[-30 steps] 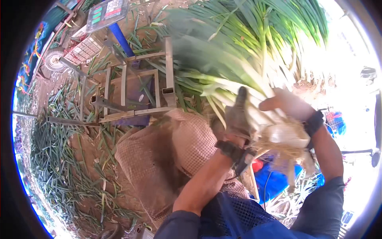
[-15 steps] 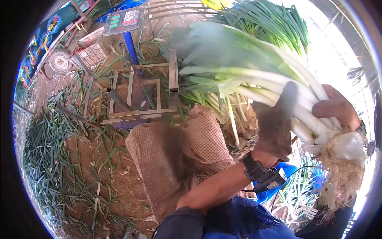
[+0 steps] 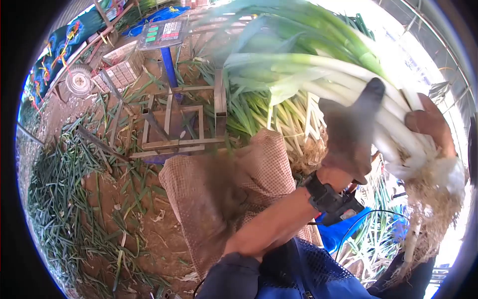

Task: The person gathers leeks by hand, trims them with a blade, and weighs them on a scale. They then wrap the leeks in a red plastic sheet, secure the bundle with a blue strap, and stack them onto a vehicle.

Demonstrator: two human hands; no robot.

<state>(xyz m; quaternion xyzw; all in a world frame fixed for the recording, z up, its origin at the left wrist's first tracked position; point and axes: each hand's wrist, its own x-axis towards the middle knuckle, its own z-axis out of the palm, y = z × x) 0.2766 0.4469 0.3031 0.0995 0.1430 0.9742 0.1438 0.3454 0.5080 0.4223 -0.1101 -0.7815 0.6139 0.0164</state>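
A pale lattice-sided crate [image 3: 122, 65] sits on the littered floor [image 3: 149, 234] at the upper left; whatever it holds is too small to make out. Below the left wrist, a blue object [image 3: 343, 231] is too covered to tell whether it is a container. The bundle of long onions [image 3: 371, 97] is held up at the right of the view, its long axis slanting from the shaggy roots at lower right to the blurred green leaves at upper left. The right hand [image 3: 434, 124] grips the white stalks near the roots, thumb across them; the left hand [image 3: 351, 132], dark and blurred, lies against them farther along, thumb raised, and whether its fingers close cannot be told. Behind, a second bundle [image 3: 294, 122] lies with its roots likewise toward the lower right.
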